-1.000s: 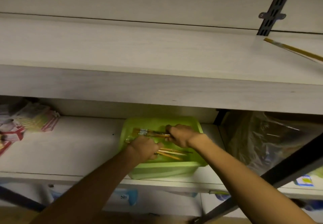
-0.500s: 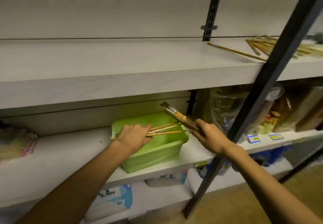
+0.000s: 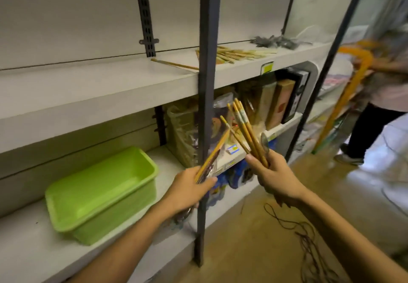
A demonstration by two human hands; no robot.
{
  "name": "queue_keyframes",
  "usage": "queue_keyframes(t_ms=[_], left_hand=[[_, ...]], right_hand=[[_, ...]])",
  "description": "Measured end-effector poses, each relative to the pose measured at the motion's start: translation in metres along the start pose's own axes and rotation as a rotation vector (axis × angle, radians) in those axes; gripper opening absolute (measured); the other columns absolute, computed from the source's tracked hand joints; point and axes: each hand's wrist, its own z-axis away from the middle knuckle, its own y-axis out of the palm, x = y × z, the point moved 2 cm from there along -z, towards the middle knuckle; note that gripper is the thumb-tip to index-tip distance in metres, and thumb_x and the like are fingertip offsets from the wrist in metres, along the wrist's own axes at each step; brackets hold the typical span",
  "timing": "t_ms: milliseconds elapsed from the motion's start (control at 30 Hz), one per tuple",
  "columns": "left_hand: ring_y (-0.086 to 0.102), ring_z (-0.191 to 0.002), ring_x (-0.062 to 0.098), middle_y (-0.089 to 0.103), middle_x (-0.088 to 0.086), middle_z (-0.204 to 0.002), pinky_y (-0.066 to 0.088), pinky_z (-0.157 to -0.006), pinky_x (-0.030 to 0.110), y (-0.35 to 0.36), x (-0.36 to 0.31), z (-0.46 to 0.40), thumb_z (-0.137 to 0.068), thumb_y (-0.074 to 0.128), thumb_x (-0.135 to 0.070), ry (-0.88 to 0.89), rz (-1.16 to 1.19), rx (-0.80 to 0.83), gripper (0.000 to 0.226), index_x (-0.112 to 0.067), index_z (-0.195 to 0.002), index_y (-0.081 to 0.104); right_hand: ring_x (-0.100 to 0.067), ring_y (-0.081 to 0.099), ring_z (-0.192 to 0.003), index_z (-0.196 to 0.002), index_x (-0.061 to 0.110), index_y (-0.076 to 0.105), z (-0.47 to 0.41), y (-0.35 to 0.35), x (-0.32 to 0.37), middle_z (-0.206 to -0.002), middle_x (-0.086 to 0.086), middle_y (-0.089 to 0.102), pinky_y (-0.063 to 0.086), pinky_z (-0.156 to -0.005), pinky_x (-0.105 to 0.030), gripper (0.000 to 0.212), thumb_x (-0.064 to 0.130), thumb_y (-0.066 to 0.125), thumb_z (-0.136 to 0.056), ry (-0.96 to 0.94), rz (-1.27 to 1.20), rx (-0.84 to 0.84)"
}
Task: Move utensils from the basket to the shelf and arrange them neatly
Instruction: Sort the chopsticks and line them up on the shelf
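Head view. The left hand (image 3: 189, 188) grips a small bundle of slim utensils (image 3: 212, 155), fingers and thumb curled round the lower ends; the shafts are yellow-brown, apparently wooden, and angle up to the right across the dark metal upright (image 3: 205, 106). The right hand (image 3: 274, 175) holds a second bundle (image 3: 248, 131) in a closed fist: several long, round, wood-coloured handles fanned upward to the left, some with pale bands near the top, plus what may be a metal spoon bowl beside them, though motion blur prevents certainty. Both bundles are in the air in front of the shelving, their tips nearly crossing.

The basket (image 3: 103, 194) is a rectangular, smooth, lime-green plastic tub with a rolled rim, standing on the pale lower shelf (image 3: 26, 245) to the left of the hands. On the upper shelf (image 3: 110, 84), a flat board with a matte whitish wood-grain finish, a loose pile of similar sticks (image 3: 238, 54) lies right of the upright, with one single stick (image 3: 174, 64) lying apart on its left.
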Motion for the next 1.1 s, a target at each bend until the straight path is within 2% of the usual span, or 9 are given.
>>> queue_keyframes(t_ms=[100,167,300,433,600,700,867,1000,1100], left_hand=[[0.043,-0.036,0.012,0.049,-0.009,-0.044,0.038,-0.040,0.022,0.032,-0.038,-0.029,-0.090,0.064,-0.025,-0.006,0.196,0.062,0.016,-0.015,-0.079,0.058],[0.043,-0.037,0.011,0.049,-0.008,-0.044,0.038,-0.044,0.024,0.053,-0.067,-0.055,-0.089,0.066,-0.029,-0.006,0.259,0.068,0.016,-0.014,-0.089,0.062],[0.038,-0.036,0.012,0.042,0.002,-0.048,0.035,-0.035,0.020,0.075,-0.123,-0.102,-0.090,0.065,-0.019,-0.065,0.439,0.049,0.018,-0.005,-0.097,0.057],[0.045,-0.036,0.017,0.051,0.009,-0.051,0.042,-0.040,0.024,0.096,-0.185,-0.167,-0.086,0.071,-0.022,-0.029,0.405,-0.074,0.024,0.001,-0.088,0.061],[0.041,-0.035,0.012,0.048,0.004,-0.049,0.038,-0.036,0.020,0.111,-0.234,-0.231,-0.083,0.074,-0.019,-0.109,0.601,-0.200,0.019,-0.009,-0.087,0.058],[0.041,-0.035,0.010,0.048,-0.001,-0.049,0.036,-0.033,0.019,0.105,-0.249,-0.260,-0.082,0.074,-0.022,-0.174,0.676,-0.212,0.025,-0.010,-0.099,0.060],[0.040,-0.034,0.007,0.048,-0.005,-0.048,0.031,-0.031,0.016,0.068,-0.259,-0.313,-0.083,0.073,-0.026,-0.242,0.660,-0.272,0.026,-0.012,-0.101,0.060],[0.040,-0.030,0.005,0.048,-0.004,-0.047,0.030,-0.028,0.014,0.030,-0.266,-0.355,-0.089,0.065,-0.021,-0.245,0.652,-0.299,0.013,-0.012,-0.088,0.056],[0.040,-0.029,0.005,0.048,-0.001,-0.047,0.032,-0.028,0.013,0.004,-0.272,-0.386,-0.097,0.054,-0.017,-0.221,0.694,-0.320,0.011,-0.012,-0.089,0.047]], right_hand=[[-0.012,0.036,-0.039,-0.085,0.021,0.053,-0.007,-0.045,-0.008,-0.050,0.003,0.043,0.031,-0.037,-0.021,0.012,0.024,0.056,-0.096,0.055,-0.101,-0.099],[-0.012,0.033,-0.038,-0.081,0.015,0.046,-0.018,-0.081,-0.017,-0.052,-0.001,0.039,0.029,-0.036,-0.020,0.023,0.029,0.057,-0.095,0.112,-0.186,-0.129],[-0.011,0.034,-0.039,-0.084,0.011,0.044,-0.048,-0.136,-0.021,-0.051,0.003,0.041,0.029,-0.036,-0.021,0.028,0.031,0.062,-0.092,0.159,-0.296,-0.106],[-0.010,0.033,-0.039,-0.089,0.012,0.044,-0.091,-0.201,-0.023,-0.053,0.004,0.041,0.027,-0.034,-0.019,0.024,0.029,0.060,-0.094,0.170,-0.364,-0.046],[-0.008,0.029,-0.037,-0.085,0.015,0.042,-0.150,-0.261,-0.013,-0.052,0.005,0.038,0.023,-0.031,-0.017,0.020,0.022,0.055,-0.097,0.209,-0.422,0.146],[-0.006,0.028,-0.035,-0.082,0.017,0.042,-0.190,-0.275,-0.001,-0.051,0.005,0.036,0.022,-0.030,-0.016,0.021,0.022,0.055,-0.097,0.212,-0.426,0.214],[-0.006,0.030,-0.032,-0.086,0.013,0.046,-0.257,-0.269,0.019,-0.053,0.002,0.039,0.024,-0.029,-0.015,0.016,0.021,0.052,-0.099,0.189,-0.541,0.289],[-0.006,0.034,-0.033,-0.096,0.011,0.048,-0.309,-0.262,0.029,-0.057,-0.001,0.046,0.030,-0.028,-0.016,0.010,0.019,0.054,-0.098,0.186,-0.586,0.341],[-0.007,0.034,-0.033,-0.097,0.011,0.048,-0.346,-0.263,0.036,-0.059,-0.002,0.049,0.029,-0.027,-0.015,0.008,0.015,0.054,-0.097,0.201,-0.563,0.346]])
